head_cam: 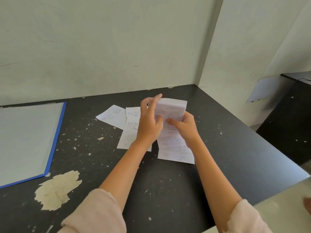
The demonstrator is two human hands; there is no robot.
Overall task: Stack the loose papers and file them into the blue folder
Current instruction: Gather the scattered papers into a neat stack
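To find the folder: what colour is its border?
Bright blue, edging the flat pale-grey folder, seen in the head view.

Head-worn wide-angle view, looking forward and down across a dark table [168, 190].

The camera sits above and behind the person's arms, near enough that both sleeves [94, 214] fill the bottom edge of the frame. The left hand [149, 122] and right hand [188, 126] meet just right of centre, gripping papers [171, 106]. The table runs from the bottom edge up to a pale wall [101, 47] that takes the upper half. The left edge cuts off the blue folder [25, 140], and a partition [235, 56] stands at upper right.
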